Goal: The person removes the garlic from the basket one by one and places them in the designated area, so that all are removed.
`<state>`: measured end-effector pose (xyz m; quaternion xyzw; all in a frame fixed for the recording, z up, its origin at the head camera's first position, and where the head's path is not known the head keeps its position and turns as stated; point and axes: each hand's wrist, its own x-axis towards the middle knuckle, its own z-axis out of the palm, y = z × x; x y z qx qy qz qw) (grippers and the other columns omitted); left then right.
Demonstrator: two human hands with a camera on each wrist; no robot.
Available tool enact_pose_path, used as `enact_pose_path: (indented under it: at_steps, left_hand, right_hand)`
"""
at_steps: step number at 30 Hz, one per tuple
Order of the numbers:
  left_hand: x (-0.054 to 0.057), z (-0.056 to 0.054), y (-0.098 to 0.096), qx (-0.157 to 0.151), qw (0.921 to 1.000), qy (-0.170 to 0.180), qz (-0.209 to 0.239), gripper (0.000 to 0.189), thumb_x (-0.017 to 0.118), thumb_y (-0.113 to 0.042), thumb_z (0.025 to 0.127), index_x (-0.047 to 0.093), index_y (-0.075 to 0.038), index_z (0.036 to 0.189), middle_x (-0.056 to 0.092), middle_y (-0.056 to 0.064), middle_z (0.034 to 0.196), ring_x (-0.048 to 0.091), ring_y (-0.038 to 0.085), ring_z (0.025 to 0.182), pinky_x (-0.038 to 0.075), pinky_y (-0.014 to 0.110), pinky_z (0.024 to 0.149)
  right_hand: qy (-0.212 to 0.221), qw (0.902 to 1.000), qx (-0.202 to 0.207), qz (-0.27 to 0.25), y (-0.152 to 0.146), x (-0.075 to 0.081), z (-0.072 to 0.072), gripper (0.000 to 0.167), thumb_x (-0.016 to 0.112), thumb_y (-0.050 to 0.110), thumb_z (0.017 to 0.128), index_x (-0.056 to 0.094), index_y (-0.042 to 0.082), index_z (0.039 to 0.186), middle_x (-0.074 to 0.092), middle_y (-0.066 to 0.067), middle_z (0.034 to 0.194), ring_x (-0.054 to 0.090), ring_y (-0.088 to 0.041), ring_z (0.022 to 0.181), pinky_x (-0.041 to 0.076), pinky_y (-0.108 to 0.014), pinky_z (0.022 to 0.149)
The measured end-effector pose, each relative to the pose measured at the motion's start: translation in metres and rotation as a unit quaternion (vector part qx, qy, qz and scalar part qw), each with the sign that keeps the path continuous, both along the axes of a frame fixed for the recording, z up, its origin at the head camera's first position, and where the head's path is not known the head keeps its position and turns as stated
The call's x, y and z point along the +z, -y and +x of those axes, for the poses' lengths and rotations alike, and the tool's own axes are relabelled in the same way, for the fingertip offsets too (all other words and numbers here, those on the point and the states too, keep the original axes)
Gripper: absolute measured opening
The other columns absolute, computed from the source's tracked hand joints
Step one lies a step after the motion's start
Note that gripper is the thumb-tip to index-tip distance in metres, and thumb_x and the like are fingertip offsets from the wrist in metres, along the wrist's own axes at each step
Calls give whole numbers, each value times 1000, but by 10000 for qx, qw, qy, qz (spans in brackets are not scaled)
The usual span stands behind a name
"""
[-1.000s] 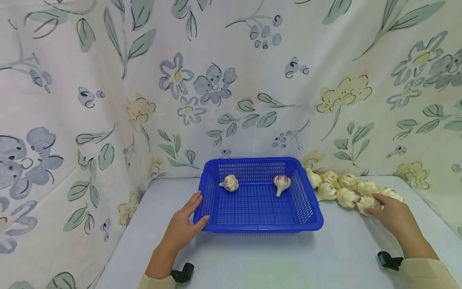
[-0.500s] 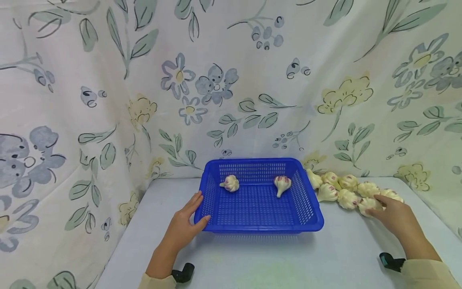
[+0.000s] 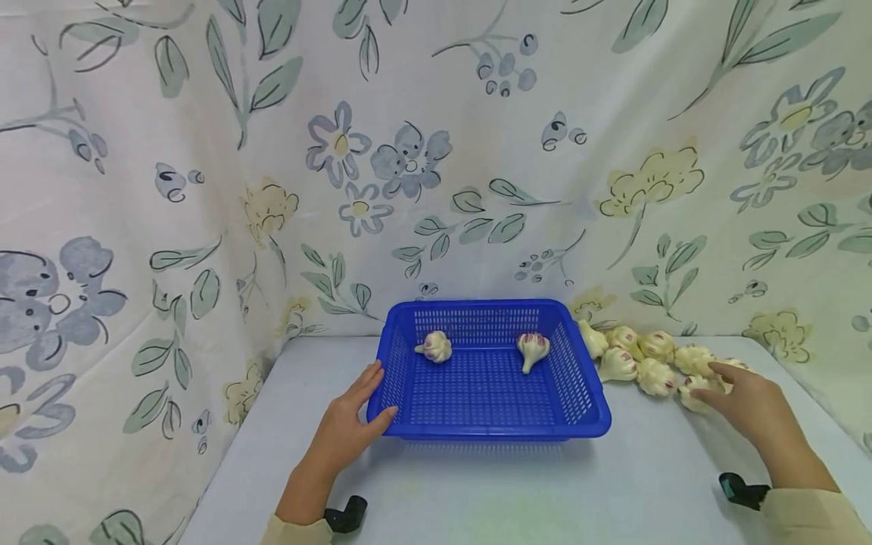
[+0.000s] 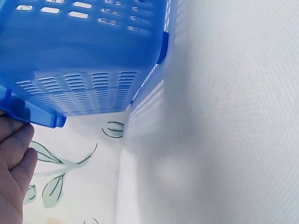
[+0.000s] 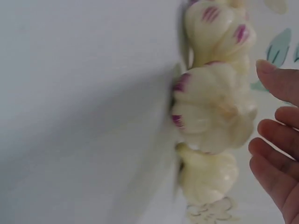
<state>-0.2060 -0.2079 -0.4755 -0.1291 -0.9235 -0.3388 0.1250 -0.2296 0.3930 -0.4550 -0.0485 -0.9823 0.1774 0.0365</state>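
My left hand (image 3: 350, 420) rests at the left rim of a blue plastic basket (image 3: 470, 431), fingers extended along the edge and thumb over the near corner. In the left wrist view the fingertips touch the rim's outer side. Two garlic bulbs lie in the basket: one at the left (image 3: 436, 347), one at the right (image 3: 533, 348). Over on the right, my right hand (image 3: 756, 397) hovers beside a garlic bulb (image 3: 695, 392) at the near end of a cluster. The right wrist view shows its fingers loosely bent and a gap between them and the bulb (image 5: 212, 109).
Several more garlic bulbs (image 3: 656, 377) lie in two rough rows right of the basket, along the back of the white table (image 3: 654, 469). A floral cloth (image 3: 443, 166) hangs behind and at the left side.
My right hand has drawn back slightly to the right, leaving more of the nearest bulb in view. The left hand and basket keep their places; the head view has shifted a little.
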Motion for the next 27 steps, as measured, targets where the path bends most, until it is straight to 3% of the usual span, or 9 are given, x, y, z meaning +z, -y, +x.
enact_pose_path:
  at_steps: [7,17,22,27]
  left_hand:
    - [-1,-1,0,8,10000,-49,-8,71,71,-40,89,44,-14,149,36,-3,158,37,26,144,36,48,110]
    - [-2,-1,2,-56,9999,33,113,71,69,-44,89,44,-16,149,35,-5,158,36,23,145,37,48,110]
    - [0,0,1,-73,9998,155,130,70,68,-44,90,43,-17,150,34,-7,158,34,21,146,36,47,111]
    - [0,0,1,-43,9998,125,169,70,70,-42,89,44,-17,150,34,-8,158,34,20,146,36,47,111]
  right_hand:
    - [-420,9991,89,-39,26,31,-10,78,70,46,88,45,-9,138,48,-44,129,49,-60,107,48,-67,74]
    - [-950,9912,759,-528,113,90,-34,72,66,50,91,49,2,142,50,-30,140,50,-55,122,45,-69,91]
    - [-1179,9817,1303,-736,152,103,-49,65,70,41,90,52,4,141,55,-26,138,55,-51,120,47,-64,94]
    - [-797,9788,1666,-889,186,102,-68,62,71,34,91,51,3,141,55,-24,139,57,-47,121,50,-59,95]
